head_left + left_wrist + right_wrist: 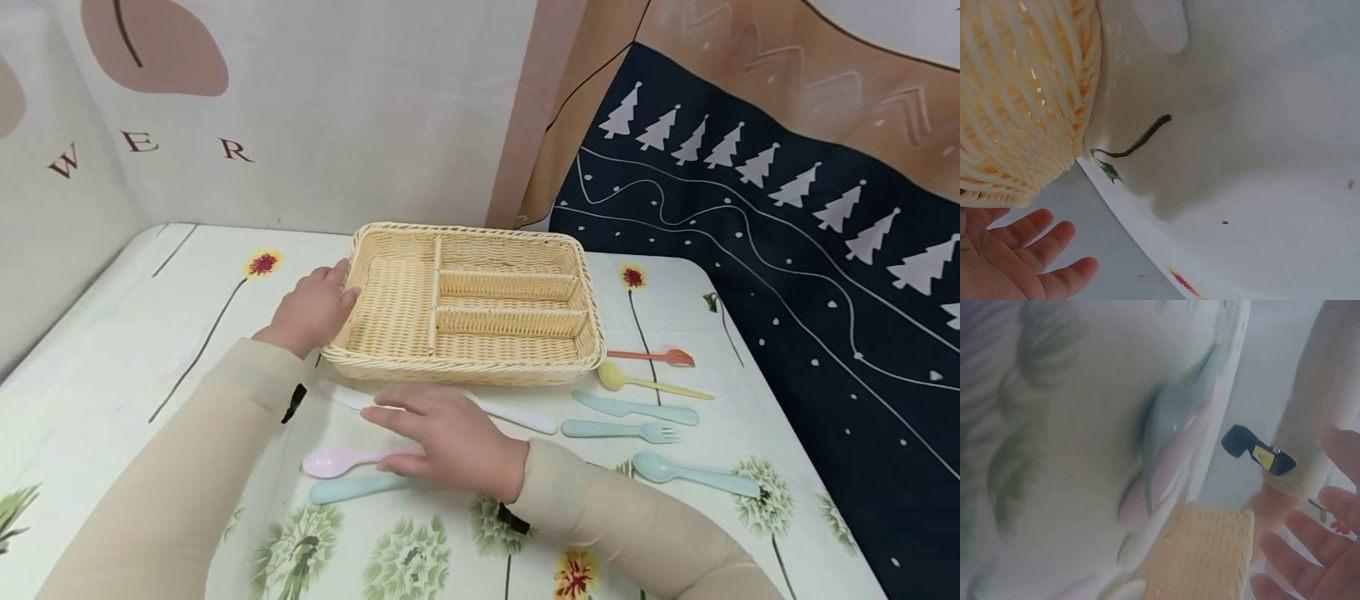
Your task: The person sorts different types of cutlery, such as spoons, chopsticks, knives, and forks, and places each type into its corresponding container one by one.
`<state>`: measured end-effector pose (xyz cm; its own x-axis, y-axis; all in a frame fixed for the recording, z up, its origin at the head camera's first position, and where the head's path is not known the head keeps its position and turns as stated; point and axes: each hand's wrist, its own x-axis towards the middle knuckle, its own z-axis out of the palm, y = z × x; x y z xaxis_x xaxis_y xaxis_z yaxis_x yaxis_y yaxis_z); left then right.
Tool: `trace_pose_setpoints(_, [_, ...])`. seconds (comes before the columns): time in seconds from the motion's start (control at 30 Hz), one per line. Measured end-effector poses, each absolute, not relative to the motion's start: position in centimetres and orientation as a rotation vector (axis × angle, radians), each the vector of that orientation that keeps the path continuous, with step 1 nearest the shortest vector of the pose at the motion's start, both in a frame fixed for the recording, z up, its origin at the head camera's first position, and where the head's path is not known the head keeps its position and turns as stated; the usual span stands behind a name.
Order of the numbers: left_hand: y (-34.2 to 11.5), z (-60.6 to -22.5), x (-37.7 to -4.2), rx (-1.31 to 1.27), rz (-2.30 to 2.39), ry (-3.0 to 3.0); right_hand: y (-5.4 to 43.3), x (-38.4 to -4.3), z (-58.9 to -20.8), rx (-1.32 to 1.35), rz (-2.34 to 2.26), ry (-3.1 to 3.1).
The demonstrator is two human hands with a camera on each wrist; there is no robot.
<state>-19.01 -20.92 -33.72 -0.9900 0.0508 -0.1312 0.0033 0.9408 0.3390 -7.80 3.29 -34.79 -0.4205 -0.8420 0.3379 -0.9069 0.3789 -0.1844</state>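
A pale woven basket (517, 367) with divided compartments stands on the table. At its left end my left hand (311, 308) touches the rim, the thumb lying over it; in the left wrist view its fingers are spread and extended. My right hand (457, 437) hovers over the cutlery in front of the basket, fingers apart and nothing held. Partly behind it lie a white knife (521, 416), a pink spoon (330, 462) and a light blue utensil (352, 488), whose far end is hidden.
Right of my right hand lie a light blue knife (637, 408), fork (611, 429) and spoon (701, 477). A yellow spoon (612, 377) and an orange-red utensil (660, 357) lie by the basket's right corner. Behind the floral-covered table (187, 308) hangs a printed curtain (375, 108).
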Motion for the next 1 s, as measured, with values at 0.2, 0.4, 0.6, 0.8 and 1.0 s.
trace_pose_setpoints(0.2, [-20.8, -33.7, -19.0, 0.04, 0.538, 2.952, 2.2, -7.0, -35.2, 1.659, 0.507, -2.593])
trace_pose_setpoints(0.4, [-20.5, -33.7, -18.9, 0.049, 0.55, 2.96, 1.3, -6.6, -35.7, 1.703, 0.393, -2.717])
trace_pose_setpoints(0.6, [-20.3, -33.6, -19.1, 0.041, 0.568, 2.967, 0.8, -6.7, -35.7, 1.751, 0.35, -2.738])
trace_pose_setpoints(0.8, [-20.3, -33.6, -19.2, 0.032, 0.57, 2.954, 0.6, -6.5, -35.9, 1.781, 0.348, -2.763])
trace_pose_setpoints(1.0, [-20.5, -33.9, -19.1, 0.019, 0.565, 2.951, 0.3, -6.2, -36.2, 1.786, 0.294, -2.754])
